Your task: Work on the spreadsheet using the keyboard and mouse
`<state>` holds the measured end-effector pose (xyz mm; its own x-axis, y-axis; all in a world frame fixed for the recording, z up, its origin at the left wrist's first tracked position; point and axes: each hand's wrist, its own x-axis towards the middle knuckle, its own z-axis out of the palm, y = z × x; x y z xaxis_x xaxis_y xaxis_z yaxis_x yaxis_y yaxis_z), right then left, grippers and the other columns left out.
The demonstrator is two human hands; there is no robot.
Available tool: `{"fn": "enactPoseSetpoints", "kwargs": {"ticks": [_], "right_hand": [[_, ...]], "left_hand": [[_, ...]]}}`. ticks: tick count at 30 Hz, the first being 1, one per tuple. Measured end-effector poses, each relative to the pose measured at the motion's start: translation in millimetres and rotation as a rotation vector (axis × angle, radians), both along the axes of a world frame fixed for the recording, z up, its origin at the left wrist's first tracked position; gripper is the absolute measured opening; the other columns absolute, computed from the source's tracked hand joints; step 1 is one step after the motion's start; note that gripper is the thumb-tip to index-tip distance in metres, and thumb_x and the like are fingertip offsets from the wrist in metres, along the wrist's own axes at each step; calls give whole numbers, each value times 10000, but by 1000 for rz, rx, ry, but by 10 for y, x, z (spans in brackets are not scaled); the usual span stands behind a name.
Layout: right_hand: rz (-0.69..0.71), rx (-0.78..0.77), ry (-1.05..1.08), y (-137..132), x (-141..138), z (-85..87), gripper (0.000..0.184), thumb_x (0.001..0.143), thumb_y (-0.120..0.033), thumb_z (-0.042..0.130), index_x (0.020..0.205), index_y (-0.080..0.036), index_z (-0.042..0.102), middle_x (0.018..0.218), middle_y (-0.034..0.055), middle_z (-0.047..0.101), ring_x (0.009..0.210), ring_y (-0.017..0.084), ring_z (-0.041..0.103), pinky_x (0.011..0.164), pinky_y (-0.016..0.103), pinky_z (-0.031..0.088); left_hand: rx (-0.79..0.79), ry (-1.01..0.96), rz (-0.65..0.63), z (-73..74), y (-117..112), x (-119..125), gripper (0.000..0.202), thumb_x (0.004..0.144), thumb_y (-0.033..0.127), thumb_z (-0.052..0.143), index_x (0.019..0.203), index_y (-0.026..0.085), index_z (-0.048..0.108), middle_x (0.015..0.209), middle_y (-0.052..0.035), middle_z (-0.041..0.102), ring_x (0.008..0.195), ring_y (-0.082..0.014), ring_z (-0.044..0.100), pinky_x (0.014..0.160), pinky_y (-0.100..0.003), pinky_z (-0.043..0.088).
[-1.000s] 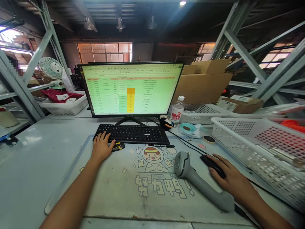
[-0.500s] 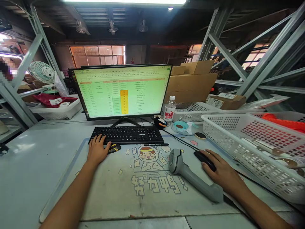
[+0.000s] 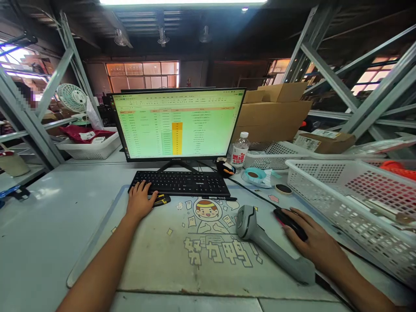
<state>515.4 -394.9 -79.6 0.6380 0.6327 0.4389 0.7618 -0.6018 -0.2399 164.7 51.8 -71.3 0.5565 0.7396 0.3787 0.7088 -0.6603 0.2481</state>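
My left hand (image 3: pixel 139 203) rests on the left end of a black keyboard (image 3: pixel 185 183), fingers spread over the keys and holding nothing. My right hand (image 3: pixel 313 240) lies over a black mouse (image 3: pixel 290 222), fingers curved round it. A grey handheld barcode scanner (image 3: pixel 271 246) lies on the printed desk mat (image 3: pixel 208 255) just left of my right hand. Behind the keyboard stands a monitor (image 3: pixel 177 128) showing a green spreadsheet with a yellow column.
A white plastic basket (image 3: pixel 351 208) fills the right side of the table. A water bottle (image 3: pixel 239 152), a tape roll (image 3: pixel 256 175), a pen (image 3: pixel 219 199) and cardboard boxes (image 3: pixel 276 112) sit behind. Another white basket (image 3: pixel 91 147) and a fan (image 3: pixel 72 98) stand at left, among metal shelf posts.
Both hands stay where they were, on the keyboard and the mouse. Only my head has shifted slightly, moving the view.
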Motion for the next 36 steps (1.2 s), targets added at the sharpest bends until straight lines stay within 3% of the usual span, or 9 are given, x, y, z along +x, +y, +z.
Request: {"fn": "enactPoseSetpoints", "kwargs": {"ticks": [9,14,21,28,36], "right_hand": [[8,-64,44,45,-74,110,660,954,-614,359,1402,-210,627,1515,159,587,1301,332,647,1105,456,538],[28,-31,39,41,34,38,682,894,-660,389,1344,-206,627,1470,174,622,1302,351,646,1119,493,526],[-9,21,57,30,141,-37,712,794,-722,449,1291,-227,573,1332,186,695,1130,383,722,964,537,597],[22,89,28,12,258,-160,689,782,-714,480,1286,-255,584,1333,155,698,1162,387,713,1008,574,585],[79,46,14,3,306,-181,717,831,-725,452,1372,-279,602,1440,135,647,1267,384,664,1074,609,551]], "left_hand": [[1,0,-14,-1,14,-9,591,1043,527,441,1499,181,589,1620,-130,479,1524,-365,373,1272,-549,261],[-10,8,-3,4,15,0,587,1043,531,453,1500,190,591,1629,-118,471,1533,-362,364,1279,-547,253],[-21,-15,-4,-23,34,7,582,1046,544,465,1508,211,586,1625,-102,477,1547,-353,345,1287,-550,242],[-37,1,-4,-2,10,8,580,1051,538,466,1521,215,573,1647,-95,449,1556,-354,333,1290,-557,237],[-37,-6,-12,-16,22,9,583,1051,531,465,1520,202,573,1650,-104,444,1553,-351,339,1294,-552,231]]}}
